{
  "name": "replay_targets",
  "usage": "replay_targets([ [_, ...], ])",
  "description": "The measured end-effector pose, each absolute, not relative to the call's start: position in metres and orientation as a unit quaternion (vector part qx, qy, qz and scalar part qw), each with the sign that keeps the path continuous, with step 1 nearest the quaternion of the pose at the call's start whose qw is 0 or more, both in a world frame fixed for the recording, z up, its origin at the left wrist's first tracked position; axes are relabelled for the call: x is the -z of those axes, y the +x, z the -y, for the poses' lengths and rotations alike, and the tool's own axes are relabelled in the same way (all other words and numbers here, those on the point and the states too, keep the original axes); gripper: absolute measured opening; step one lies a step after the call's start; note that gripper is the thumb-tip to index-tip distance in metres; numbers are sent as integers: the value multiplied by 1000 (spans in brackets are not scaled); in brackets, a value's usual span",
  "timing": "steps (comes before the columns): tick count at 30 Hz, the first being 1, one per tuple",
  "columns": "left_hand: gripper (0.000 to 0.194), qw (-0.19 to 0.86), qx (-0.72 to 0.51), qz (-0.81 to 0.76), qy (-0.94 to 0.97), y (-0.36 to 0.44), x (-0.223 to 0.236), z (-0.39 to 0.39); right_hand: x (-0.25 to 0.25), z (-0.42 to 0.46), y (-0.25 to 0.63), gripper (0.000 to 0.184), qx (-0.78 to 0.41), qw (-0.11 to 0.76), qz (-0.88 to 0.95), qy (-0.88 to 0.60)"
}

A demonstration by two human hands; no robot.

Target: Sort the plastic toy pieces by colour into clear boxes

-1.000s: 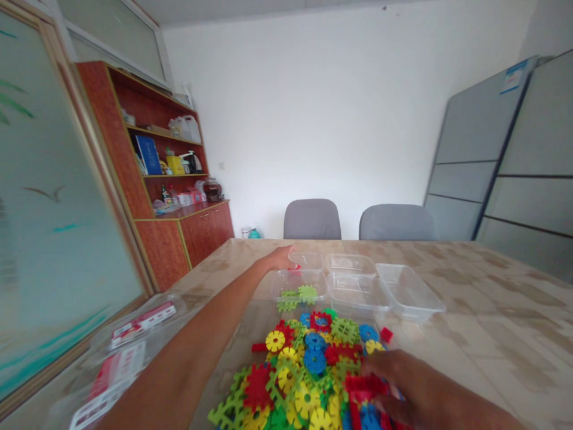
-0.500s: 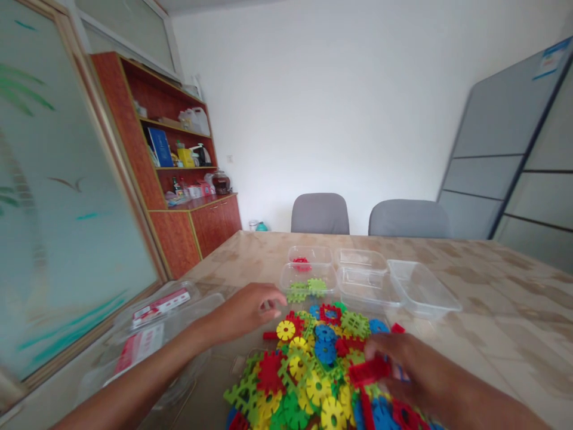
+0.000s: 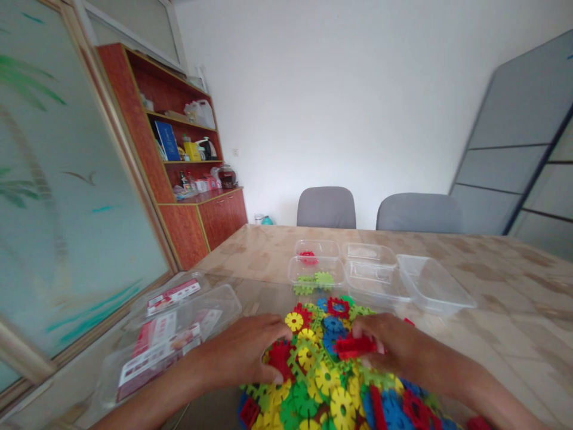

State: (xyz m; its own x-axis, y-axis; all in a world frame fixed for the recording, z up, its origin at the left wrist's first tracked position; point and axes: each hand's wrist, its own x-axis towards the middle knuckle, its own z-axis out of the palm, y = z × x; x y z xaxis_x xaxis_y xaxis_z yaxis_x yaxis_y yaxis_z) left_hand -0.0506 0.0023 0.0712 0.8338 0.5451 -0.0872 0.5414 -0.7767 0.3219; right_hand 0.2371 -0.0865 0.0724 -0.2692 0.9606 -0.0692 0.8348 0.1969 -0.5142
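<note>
Left hand [image 3: 244,349] has reached the pile [image 3: 329,377] (spread open); right hand [image 3: 394,346] pinches red block [image 3: 353,347].

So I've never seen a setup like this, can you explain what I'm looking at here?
There is no robot here: these are a person's two bare hands. Every picture comes from one camera worn on the head, looking forward and down, so you see roughly what the person sees.

On the table lies a pile of colourful plastic pieces, flat and notched, in red, yellow, blue and green. Beyond it stand five clear tubs; a back one shows something red inside. At the left are clear plastic covers with printed labels.

The right hand holds a red piece. The left hand curves around another red one in the pile; whether it grips it, I can't tell.
</note>
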Motion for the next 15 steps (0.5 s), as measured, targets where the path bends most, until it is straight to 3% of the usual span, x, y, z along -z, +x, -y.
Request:
replay_targets([
  [3,58,173,-1,-293,940,-49,-66,0,-73,87,238,25,-239,140,759,-590],
  [9,29,164,-47,-276,946,-42,-63,1,-73,86,233,20,-255,133,761,-581],
  [15,33,140,-119,-241,953,-40,-69,1,-79,92,233,18,-261,105,773,-569],
])
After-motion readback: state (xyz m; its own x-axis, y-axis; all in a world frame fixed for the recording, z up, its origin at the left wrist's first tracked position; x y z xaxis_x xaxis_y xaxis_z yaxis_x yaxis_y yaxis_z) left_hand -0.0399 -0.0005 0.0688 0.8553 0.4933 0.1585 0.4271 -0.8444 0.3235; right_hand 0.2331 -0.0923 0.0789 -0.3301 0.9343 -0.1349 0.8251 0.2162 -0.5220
